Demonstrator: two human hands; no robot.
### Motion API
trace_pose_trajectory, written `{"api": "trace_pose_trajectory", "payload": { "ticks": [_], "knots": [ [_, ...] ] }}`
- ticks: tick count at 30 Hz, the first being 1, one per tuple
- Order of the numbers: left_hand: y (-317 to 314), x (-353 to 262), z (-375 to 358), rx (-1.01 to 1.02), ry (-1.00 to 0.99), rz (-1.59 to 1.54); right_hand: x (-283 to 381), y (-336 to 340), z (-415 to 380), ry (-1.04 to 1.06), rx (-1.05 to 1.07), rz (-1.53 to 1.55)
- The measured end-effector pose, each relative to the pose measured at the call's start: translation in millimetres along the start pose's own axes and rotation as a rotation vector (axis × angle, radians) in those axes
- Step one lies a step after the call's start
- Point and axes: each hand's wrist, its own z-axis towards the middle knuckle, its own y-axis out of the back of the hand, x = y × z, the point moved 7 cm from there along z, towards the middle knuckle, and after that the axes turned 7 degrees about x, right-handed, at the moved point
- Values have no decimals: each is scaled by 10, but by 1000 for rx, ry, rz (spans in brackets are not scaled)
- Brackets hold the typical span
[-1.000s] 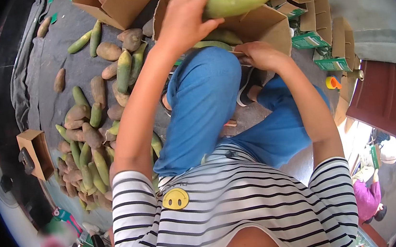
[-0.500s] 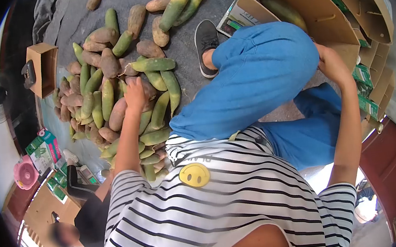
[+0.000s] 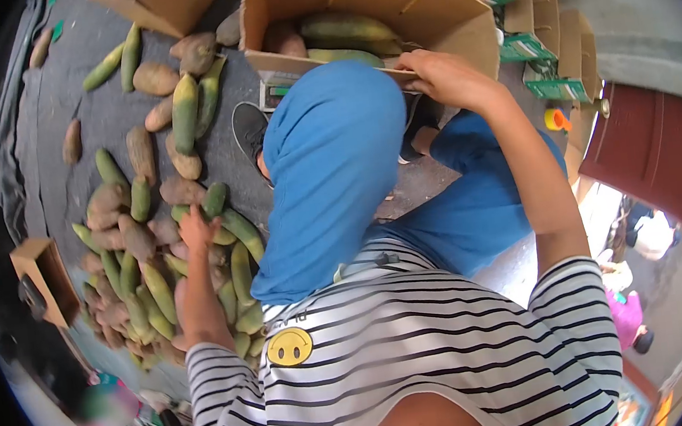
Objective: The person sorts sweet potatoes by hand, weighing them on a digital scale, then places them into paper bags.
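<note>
Left of the blue-trousered knee [image 3: 328, 173], the left hand [image 3: 195, 228] spreads loose-fingered over the heap of long green and brown fruits [image 3: 154, 257], lying lengthwise toward it. Right hand [image 3: 447, 77] grips the brown cardboard box [image 3: 437, 16] rim beyond the knee.

Produce packing area, fruit pile [image 3: 159, 257] on floor mat [image 3: 57, 118], open cartons [image 3: 385, 0], flat green-printed boxes [image 3: 560, 86], concrete floor [image 3: 627, 8].
</note>
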Motion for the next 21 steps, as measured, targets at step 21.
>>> {"api": "trace_pose_trajectory", "payload": {
  "ticks": [21],
  "knots": [
    [3728,-3656,-846,-716,-1148,-407,-12,-49,17,2,20,-17]
  ]
}}
